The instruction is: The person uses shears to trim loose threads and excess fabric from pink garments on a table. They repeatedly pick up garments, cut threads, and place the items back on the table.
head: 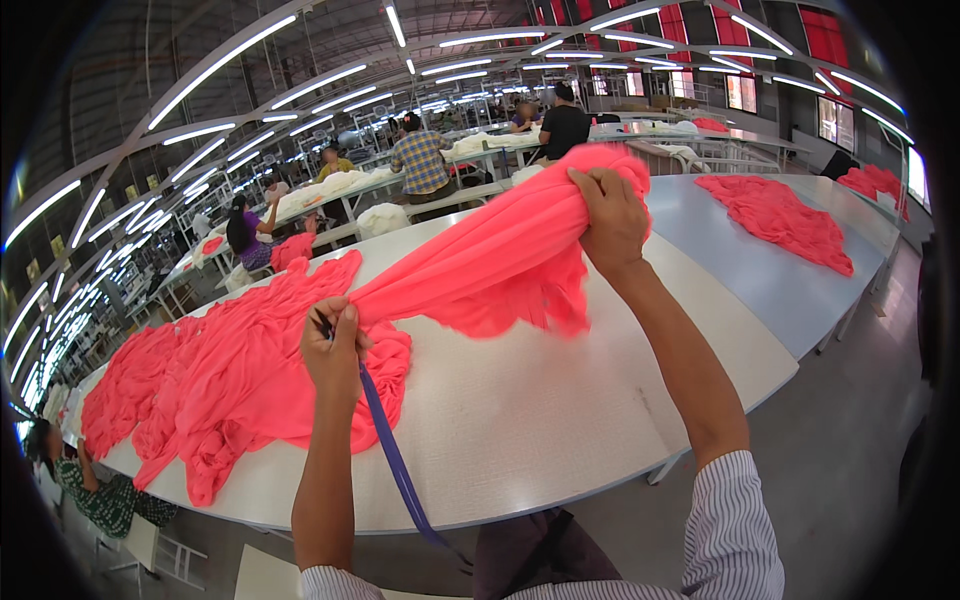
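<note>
A coral-pink piece of fabric (480, 251) is stretched in the air between my two hands, its loose folds hanging over the table. My left hand (335, 337) pinches one gathered end between thumb and fingers. A small dark tool, partly hidden, sits in that same hand, and a purple ribbon (394, 457) trails down from it past the table edge. Higher and to the right, my right hand (611, 217) grips the bunched other end. Beneath and left of my left hand lies a heap of the same pink fabric (247, 375).
The white table (540, 420) curves across in front of me. Another pink cloth (784, 217) lies on the bluish table section (697, 225) at right. A person in a green dress (97, 480) sits at left. Several people work at tables with white cloth (337, 187) behind.
</note>
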`<state>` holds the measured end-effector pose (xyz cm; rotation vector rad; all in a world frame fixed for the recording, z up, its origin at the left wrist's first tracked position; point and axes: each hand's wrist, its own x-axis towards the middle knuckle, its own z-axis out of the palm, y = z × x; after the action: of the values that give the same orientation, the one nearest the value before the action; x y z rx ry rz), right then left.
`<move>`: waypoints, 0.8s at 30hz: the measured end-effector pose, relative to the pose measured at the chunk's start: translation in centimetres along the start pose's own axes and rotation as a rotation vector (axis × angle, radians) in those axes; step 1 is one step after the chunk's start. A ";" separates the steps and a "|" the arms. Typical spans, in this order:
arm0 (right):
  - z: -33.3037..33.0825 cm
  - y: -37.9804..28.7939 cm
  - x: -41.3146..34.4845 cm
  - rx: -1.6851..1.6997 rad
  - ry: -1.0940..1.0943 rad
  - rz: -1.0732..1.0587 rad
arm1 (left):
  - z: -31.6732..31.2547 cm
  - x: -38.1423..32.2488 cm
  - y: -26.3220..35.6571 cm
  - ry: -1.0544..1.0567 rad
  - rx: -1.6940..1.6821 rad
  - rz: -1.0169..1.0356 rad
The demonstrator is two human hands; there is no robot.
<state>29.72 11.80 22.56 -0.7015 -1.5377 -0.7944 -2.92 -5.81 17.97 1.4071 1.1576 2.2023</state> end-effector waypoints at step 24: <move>-0.3 5.2 -19.6 0.856 -0.722 0.969 | 6.2 -13.8 -10.2 -0.927 0.439 -0.087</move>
<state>36.31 14.72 3.56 -0.9606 -1.6625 0.8927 7.30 -4.72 2.88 2.1328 1.2841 0.9851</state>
